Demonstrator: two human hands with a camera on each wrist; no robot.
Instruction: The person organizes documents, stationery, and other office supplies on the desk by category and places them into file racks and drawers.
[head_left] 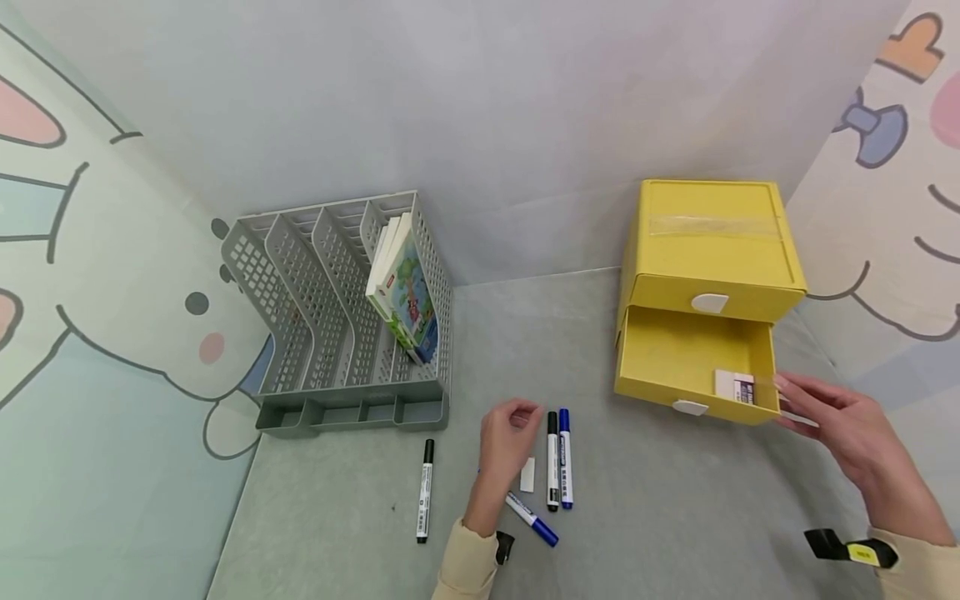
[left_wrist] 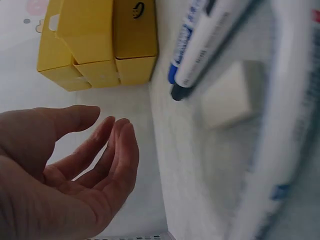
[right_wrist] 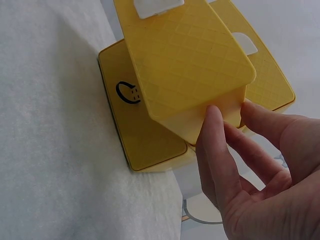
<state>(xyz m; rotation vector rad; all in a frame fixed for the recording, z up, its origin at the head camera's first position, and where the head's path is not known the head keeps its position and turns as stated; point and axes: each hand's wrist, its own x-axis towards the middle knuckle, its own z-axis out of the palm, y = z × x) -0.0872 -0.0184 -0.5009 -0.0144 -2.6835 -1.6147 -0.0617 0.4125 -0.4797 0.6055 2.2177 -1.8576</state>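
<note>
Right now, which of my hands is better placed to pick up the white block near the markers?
Probably your left hand: it looks empty and is close to the white block, while your right hand touches the open drawer.

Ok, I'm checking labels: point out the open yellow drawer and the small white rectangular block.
Open yellow drawer [head_left: 675, 354]: head view, on its bare inner floor.
Small white rectangular block [left_wrist: 227, 96]: left wrist view, on its broad pale face.
</note>
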